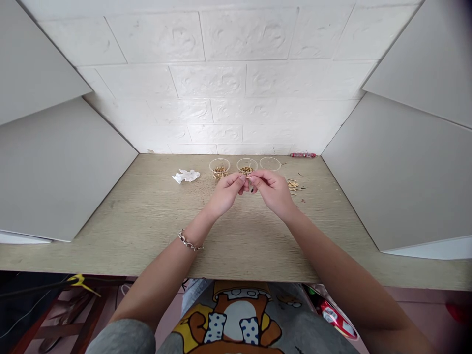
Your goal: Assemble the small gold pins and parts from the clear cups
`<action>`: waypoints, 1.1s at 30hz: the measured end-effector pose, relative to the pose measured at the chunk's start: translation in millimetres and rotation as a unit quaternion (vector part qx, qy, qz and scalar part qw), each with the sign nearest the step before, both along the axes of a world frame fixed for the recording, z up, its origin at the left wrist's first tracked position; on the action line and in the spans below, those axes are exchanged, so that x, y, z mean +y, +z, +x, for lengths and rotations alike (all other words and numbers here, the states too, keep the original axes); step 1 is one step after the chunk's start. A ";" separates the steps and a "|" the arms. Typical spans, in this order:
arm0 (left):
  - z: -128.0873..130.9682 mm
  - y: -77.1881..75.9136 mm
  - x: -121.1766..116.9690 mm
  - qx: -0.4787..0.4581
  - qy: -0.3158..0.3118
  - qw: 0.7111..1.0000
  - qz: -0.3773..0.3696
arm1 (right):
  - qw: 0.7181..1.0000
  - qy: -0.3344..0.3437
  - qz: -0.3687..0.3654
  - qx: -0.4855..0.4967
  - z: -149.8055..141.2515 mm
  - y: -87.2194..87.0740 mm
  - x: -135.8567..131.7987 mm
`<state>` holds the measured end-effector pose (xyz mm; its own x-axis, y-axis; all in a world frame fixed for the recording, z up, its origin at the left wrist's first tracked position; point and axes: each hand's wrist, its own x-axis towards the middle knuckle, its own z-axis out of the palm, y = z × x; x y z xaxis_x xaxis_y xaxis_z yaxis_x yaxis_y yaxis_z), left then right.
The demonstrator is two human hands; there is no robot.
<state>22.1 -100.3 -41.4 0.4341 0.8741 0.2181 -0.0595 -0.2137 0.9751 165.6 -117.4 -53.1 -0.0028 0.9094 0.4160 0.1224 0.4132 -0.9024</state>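
Note:
My left hand and my right hand meet fingertip to fingertip above the middle of the table, both closed in a pinch. Between them a tiny gold-coloured piece just shows; its exact kind is too small to make out. Right behind the fingers stands a clear round tub with small gold-coloured pieces in it. To its left, a second clear tub holds more gold-coloured pieces. Beside my right hand lies a loose pile of thin gold-coloured sticks, partly hidden by that hand.
A clear round lid or shallow tub lies right of the two tubs. Crumpled white tissue rests at the left, with fine brownish crumbs near it. A red tube lies by the white brick wall. Grey panels flank the table.

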 end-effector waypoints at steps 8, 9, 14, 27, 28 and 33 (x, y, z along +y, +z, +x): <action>2.3 -1.6 -3.0 0.028 0.057 0.997 0.035 | 1.000 -0.026 0.004 0.016 -5.9 -2.8 -2.6; 3.2 -2.8 -3.0 0.027 0.064 0.997 0.035 | 0.999 -0.029 0.003 0.022 -6.8 -3.3 -2.5; 8.5 -9.6 -1.9 0.016 0.091 0.995 0.024 | 0.998 -0.034 0.001 0.050 -9.4 -9.4 0.8; 8.8 -14.1 -1.0 0.050 0.115 0.986 0.108 | 0.995 -0.054 0.003 0.083 -16.0 -11.7 -1.0; 8.5 -14.6 -1.0 0.058 0.118 0.984 0.119 | 0.996 -0.061 0.009 0.066 -15.7 -11.7 -1.5; 8.3 -14.5 -1.4 0.084 0.136 0.977 0.141 | 0.987 -0.111 0.075 -0.093 -8.5 -10.3 -1.6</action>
<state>30.4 -101.7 -56.0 0.2455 0.8777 0.4116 0.1931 -0.4603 0.8665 157.2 -119.0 -63.4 0.0998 0.8247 0.5567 0.3822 0.4848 -0.7867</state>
